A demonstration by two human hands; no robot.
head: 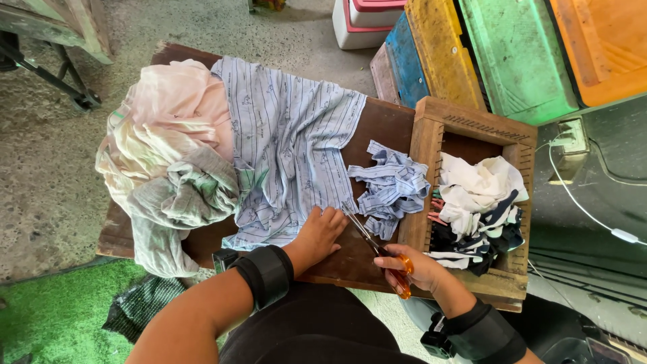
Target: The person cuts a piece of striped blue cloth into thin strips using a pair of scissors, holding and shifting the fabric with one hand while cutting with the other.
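The right hand (416, 271) has its fingers closed in the orange handles of the scissors (377, 249), near the front edge of the wooden board (384, 125). The left hand (317, 236) lies flat with fingers together on the striped blue cloth (290, 148). Cut strips (393, 189) lie beside the blades, before the wooden box (472, 125) at the right edge; a pile of pale cloths (168, 162) covers the left edge.

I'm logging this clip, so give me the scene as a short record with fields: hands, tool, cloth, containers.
left hand: left hand pressed flat on striped blue cloth
right hand: right hand holds orange-handled scissors, blades at the cloth's edge
cut pieces: pile of striped strips beside the cloth
container: wooden box holding white and dark scraps
other cloth: pink and grey garments heaped at the left
surface: wooden board
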